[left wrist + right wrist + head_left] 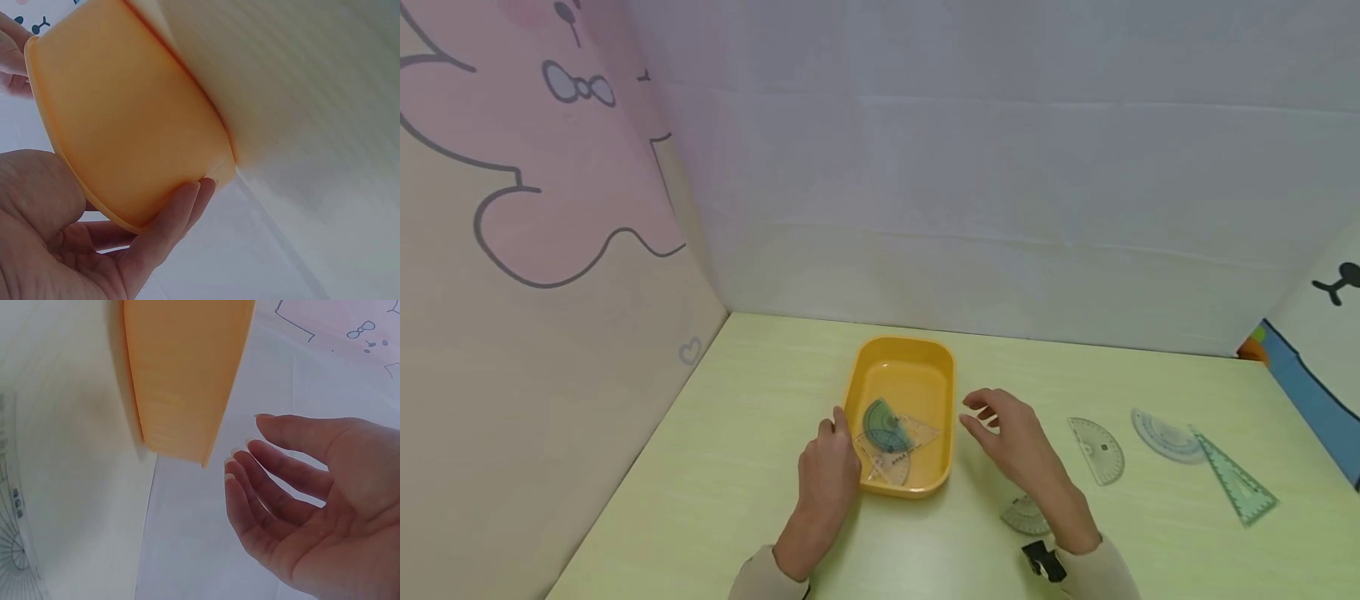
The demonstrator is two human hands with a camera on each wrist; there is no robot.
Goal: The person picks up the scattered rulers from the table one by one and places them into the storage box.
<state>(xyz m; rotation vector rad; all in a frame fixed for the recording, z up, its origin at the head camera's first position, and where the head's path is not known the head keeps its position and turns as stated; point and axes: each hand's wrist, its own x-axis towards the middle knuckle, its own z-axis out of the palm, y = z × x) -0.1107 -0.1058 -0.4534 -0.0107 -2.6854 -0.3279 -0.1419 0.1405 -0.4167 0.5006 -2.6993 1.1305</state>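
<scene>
My left hand (830,467) grips the left rim of a yellow plastic tray (901,490). In the left wrist view, fingers (164,228) lie along the tray's outer wall (134,106). Inside the tray, toward its near end, a blue-green protractor (877,417) overlaps a clear set square (925,431) and a clear protractor (898,475). My right hand (1017,437) hovers just off the tray's right side, its fingers loosely curved with nothing between them. The right wrist view shows the same hand (312,506) apart from the tray wall (181,381).
Right of the tray, the pale table (760,367) bears a clear protractor (1099,454), another protractor (1168,437) and a green set square (1236,479). Partly under my right forearm lies a smaller protractor (1024,518). A white wall (985,208) stands behind the table.
</scene>
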